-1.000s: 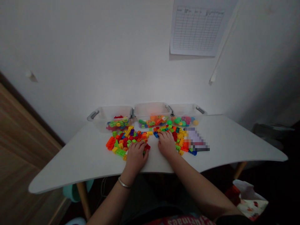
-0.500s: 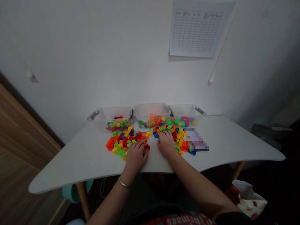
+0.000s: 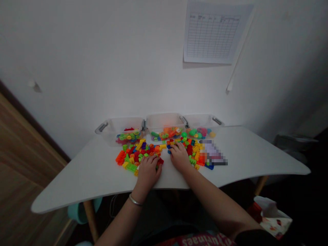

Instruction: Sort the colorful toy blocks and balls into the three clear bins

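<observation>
My left hand (image 3: 149,169) lies over the near right edge of a pile of toy building bricks (image 3: 131,166), fingers spread and thumb apart. A red brick (image 3: 160,161) sits beside its index finger and thumb. What lies beneath the palm is hidden. My right hand (image 3: 180,158) rests on the left side of a second brick pile (image 3: 197,155), its fingers stretched forward and a little bent. Blue bricks (image 3: 169,149) touch or lie just by its fingertips. I see no brick clearly gripped in either hand.
Three clear plastic bins stand along the wall: the left bin (image 3: 125,122), the middle bin (image 3: 165,119) and the right bin (image 3: 201,120), each with coloured toy pieces. A pixelated flat object (image 3: 213,152) lies right of the bricks on the white table (image 3: 256,153).
My right hand has shifted slightly forward and left over the bricks. My left hand has stayed in nearly the same place.
</observation>
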Motion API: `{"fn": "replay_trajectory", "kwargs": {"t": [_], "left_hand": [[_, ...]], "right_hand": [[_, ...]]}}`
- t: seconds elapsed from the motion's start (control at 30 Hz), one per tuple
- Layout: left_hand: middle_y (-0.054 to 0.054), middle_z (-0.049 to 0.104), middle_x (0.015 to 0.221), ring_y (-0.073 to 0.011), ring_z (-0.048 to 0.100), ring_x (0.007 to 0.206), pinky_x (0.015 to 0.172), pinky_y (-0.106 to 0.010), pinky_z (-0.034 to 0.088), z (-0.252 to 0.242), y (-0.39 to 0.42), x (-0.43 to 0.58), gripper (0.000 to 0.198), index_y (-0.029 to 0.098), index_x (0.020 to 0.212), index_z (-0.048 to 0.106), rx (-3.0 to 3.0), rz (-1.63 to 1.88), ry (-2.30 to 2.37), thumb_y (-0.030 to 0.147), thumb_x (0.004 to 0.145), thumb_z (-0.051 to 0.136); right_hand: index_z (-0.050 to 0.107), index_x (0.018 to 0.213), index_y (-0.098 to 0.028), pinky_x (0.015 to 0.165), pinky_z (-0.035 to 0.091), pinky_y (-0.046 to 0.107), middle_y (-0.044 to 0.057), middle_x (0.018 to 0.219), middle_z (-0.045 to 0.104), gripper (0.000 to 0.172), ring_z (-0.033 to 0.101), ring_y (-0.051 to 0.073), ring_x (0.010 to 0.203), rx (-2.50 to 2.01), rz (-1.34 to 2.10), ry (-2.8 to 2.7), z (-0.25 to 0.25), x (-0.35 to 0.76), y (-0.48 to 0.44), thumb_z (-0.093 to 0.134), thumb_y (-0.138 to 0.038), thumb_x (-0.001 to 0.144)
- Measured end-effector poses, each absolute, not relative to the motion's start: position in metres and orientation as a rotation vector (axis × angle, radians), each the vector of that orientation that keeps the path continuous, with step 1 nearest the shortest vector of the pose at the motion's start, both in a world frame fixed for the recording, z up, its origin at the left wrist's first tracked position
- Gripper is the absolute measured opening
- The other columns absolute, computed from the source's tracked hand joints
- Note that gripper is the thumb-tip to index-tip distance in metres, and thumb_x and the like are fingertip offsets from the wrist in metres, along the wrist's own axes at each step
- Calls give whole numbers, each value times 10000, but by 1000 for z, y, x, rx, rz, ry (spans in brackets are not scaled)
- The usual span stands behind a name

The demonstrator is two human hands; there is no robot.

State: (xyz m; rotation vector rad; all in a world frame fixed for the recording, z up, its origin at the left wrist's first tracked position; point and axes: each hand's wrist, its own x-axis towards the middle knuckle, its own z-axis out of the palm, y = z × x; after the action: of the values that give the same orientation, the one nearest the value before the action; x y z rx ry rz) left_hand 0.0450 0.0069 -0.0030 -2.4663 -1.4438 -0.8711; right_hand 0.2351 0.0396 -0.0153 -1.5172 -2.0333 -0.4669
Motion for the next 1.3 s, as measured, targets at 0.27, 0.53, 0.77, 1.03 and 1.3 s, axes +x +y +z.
{"fn": "replay_trajectory", "kwargs": {"t": [0.27,0.53,0.77,1.03,1.3], "left_hand": [[-84,693,1138,-275,600,1028,990,-489,430,-4,8,45,255,204,1070,675,-2468,-882,-1443,280,875,528],[-85,692,1139,-268,603,1031,985,-480,436,-3,7,45,254,205,1069,675,-2477,-889,-1442,278,877,527],[-88,693,1143,-276,608,1034,980,-479,442,-2,7,45,257,198,1073,678,-2483,-865,-1455,284,875,538],[-84,688,1149,-274,605,1030,990,-491,437,-2,8,44,254,200,1075,676,-2480,-853,-1459,275,871,545],[-82,688,1152,-270,604,1042,995,-487,431,-4,8,44,250,211,1071,678,-2474,-868,-1459,278,875,539]], "right_hand": [[659,989,-185,843,441,329,76,962,680,134,582,237,935,-1552,-404,-2149,-8,235,35,590,-196,874],[642,1006,-183,873,454,321,73,979,676,163,604,226,962,-1569,-223,-2113,-8,236,34,580,-136,862],[599,931,-177,954,464,347,121,1195,624,196,584,218,1103,-1413,-109,-2013,-15,235,38,563,-51,786],[620,1068,-168,861,523,395,97,991,674,274,636,231,928,-1304,34,-1502,7,255,64,628,-226,800],[731,951,-190,929,504,380,93,1067,674,223,611,215,1031,-1195,-50,-1404,75,281,109,532,-188,849]]}}
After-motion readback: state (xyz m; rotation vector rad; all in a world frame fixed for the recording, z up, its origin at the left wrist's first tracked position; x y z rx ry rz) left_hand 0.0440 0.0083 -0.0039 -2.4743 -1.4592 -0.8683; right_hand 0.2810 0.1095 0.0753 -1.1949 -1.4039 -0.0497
